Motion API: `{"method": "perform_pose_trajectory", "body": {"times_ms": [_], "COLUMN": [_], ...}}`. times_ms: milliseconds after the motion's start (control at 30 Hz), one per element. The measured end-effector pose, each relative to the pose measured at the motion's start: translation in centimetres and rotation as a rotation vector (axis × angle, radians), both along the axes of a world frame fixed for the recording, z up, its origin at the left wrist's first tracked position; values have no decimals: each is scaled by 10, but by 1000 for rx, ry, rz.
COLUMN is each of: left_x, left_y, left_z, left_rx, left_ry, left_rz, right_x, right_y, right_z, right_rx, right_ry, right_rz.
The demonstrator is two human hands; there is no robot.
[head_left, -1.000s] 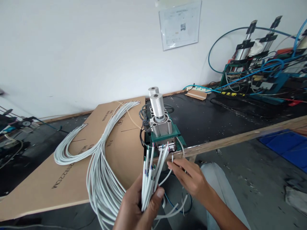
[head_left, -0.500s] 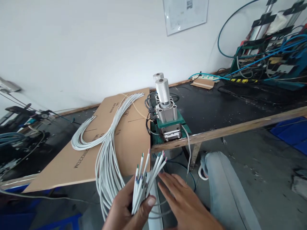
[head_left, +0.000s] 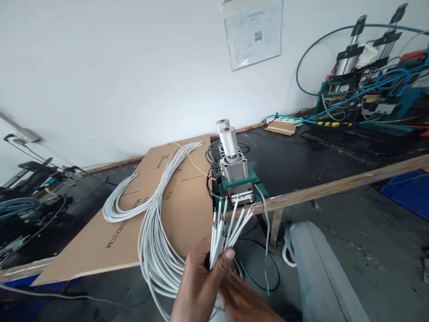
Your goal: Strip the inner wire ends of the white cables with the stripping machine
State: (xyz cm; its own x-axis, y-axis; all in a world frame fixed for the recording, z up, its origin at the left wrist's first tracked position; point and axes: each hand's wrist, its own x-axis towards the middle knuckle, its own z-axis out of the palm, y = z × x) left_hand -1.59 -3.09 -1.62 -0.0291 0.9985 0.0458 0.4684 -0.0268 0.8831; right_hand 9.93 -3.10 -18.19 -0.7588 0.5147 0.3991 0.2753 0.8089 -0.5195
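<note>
My left hand (head_left: 201, 284) is closed round a bundle of white cables (head_left: 219, 239), thumb across the front. The cable ends fan out upward and show small coloured wire tips, some red, green and blue. From the grip, the long cables (head_left: 157, 250) loop down and back over the table edge onto the cardboard sheet (head_left: 187, 219). My right hand (head_left: 246, 299) is just behind and below the left, slightly blurred, its fingers hidden by the left hand and the cables. Beyond the cable ends stands a small machine (head_left: 234, 172) with knurled metal knobs on a green base.
On the black worktop (head_left: 301, 156) lie a power strip (head_left: 284, 120) and a folded cardboard piece (head_left: 280, 128). Larger pneumatic equipment (head_left: 355, 80) stands at the far right. A grey-blue trouser leg (head_left: 321, 268) is at lower right, and a thin cable (head_left: 264, 223) hangs from the machine.
My left hand has moved up and right with the cables, nearer the machine in the picture. My right hand has gone from beside the bundle to behind the left hand. The view has tilted upward slightly.
</note>
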Motion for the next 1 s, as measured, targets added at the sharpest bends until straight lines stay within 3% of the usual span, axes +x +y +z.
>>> {"method": "perform_pose_trajectory", "body": {"times_ms": [67,100,167,267,333,400,533,667,800,900,1000], "left_x": [0,0,2,6,8,8,6,8,16,20,20], "left_y": [1,1,2,4,5,6,5,3,1,3,6], "left_z": [0,1,3,7,7,6,4,9,13,12,11], "left_rx": [7,1,-17,-24,-29,-40,5,68,91,76,54], "left_ry": [-5,-7,-14,-28,-53,-73,-58,-80,-37,-21,-15], "left_rz": [-14,-21,-28,-30,-28,-25,7,85,177,107,39], "right_x": [31,47,74,87,80,66,44,46,63,73,73], "right_y": [19,27,42,55,58,59,57,54,46,39,35], "right_z": [23,39,77,124,138,139,126,117,119,125,129], "right_rx": [-82,-156,-377,-624,-737,-815,-922,-1004,-994,-970,-927], "right_ry": [-69,-63,37,428,687,873,1114,1232,966,721,662], "right_rz": [-13,19,-54,-120,-73,-40,-58,-27,24,10,13]}}
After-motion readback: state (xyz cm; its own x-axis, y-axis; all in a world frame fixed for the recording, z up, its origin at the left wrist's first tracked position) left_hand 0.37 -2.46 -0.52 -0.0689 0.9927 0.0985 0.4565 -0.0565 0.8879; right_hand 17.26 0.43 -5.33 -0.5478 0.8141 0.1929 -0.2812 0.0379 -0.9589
